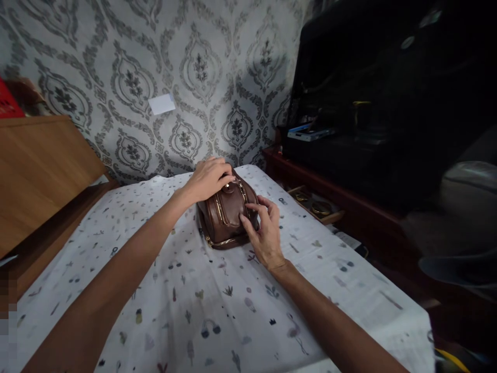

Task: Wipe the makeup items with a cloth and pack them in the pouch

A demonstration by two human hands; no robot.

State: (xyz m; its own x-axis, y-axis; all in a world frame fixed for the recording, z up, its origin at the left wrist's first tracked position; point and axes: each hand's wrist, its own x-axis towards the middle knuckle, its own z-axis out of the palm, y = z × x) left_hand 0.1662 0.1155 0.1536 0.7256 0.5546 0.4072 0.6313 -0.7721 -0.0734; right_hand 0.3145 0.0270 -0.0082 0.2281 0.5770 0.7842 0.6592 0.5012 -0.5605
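A small brown leather handbag (pixel 233 210) with gold zippers sits upright on a white patterned sheet (pixel 186 311). My left hand (pixel 209 178) grips its top from the left, thumb beside a small metal fitting on the front. At the right side of the bag is my right hand (pixel 266 228), its thumb and index finger curled close together against the leather near a zipper. Whether a zipper pull lies between those fingertips is too small to make out. The other right fingers bend around the bag's edge and are partly hidden.
A wooden headboard or cabinet (pixel 42 171) stands at the left. Behind the bed is a grey patterned wall (pixel 202 67) with a white card (pixel 162 104) on it. On the right are a large dark screen (pixel 380 114) and an open drawer (pixel 316 204) holding small items.
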